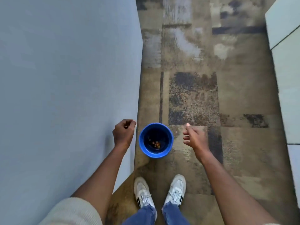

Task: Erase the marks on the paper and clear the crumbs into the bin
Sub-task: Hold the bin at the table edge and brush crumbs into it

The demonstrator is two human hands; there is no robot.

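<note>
A blue round bin [145,150] stands on the carpet just past my feet, with a few brown crumbs [155,144] at its dark bottom. My left hand [123,133] hovers left of the bin, over the edge of the grey table, its fingers curled in; whether anything lies inside them I cannot tell. My right hand [194,138] hangs right of the bin above the floor, fingers loosely apart and nothing in it. No paper or eraser is in view.
The grey table top [65,78] fills the left half, its edge running down beside the bin. Patterned carpet [203,95] covers the floor. White cabinets [287,62] line the right side. My white shoes [159,192] stand right behind the bin.
</note>
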